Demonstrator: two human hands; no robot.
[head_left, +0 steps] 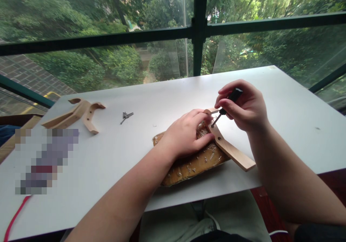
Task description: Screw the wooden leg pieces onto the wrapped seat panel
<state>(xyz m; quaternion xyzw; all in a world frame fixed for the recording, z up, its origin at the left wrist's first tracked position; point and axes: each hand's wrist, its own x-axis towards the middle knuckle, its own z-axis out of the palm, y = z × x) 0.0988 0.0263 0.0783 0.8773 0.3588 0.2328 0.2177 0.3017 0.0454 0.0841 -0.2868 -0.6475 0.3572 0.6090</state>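
Observation:
My right hand point(247, 107) is closed around the dark handle of a screwdriver point(234, 95). The screwdriver slants down, with its tip at a hole in a curved, pale wooden piece point(234, 152). A second dark hole shows just below the tip. My left hand point(186, 130) grips the upper part of this wooden piece, its thumb along the near edge and its fingers at the far end. Under the left hand and part of the wood lies a brown, tape-wrapped slab point(196, 168). Whether a screw sits in the hole is too small to tell.
A small pile of screws point(126, 117) lies on the white table point(121, 155). More curved wooden pieces point(72, 116) rest at the far left. A blurred-out object point(51, 159) with a red cord point(16, 213) is nearer. A cardboard box point(24, 135) stands beyond the left edge; windows rise behind.

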